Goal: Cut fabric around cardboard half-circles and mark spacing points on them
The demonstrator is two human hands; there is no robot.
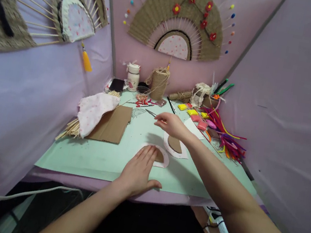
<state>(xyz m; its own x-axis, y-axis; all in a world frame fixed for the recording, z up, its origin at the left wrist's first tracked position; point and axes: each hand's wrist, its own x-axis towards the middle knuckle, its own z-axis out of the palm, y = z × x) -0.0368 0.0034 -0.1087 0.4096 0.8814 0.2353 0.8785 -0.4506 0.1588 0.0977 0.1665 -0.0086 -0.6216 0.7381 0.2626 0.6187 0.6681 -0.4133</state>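
My left hand (138, 171) lies flat with fingers together on a white fabric piece with a brown cardboard half-disc (160, 158) near the front of the mint green table (91, 157). My right hand (170, 124) reaches out over the middle of the table, fingers pinched around a thin stick-like thing I cannot make out. Just under its wrist lies a second white piece with a brown cardboard shape (175, 145). Scissors (151, 112) lie a little beyond the right fingertips.
A cardboard sheet (112, 125), pink dotted cloth (95, 110) and a bundle of bamboo sticks (70, 129) lie at left. Twine spool (159, 83), glue bottle (133, 77), foam blocks (195, 116) and pipe cleaners (226, 140) crowd the back and right. Woven fans (183, 21) hang on the walls.
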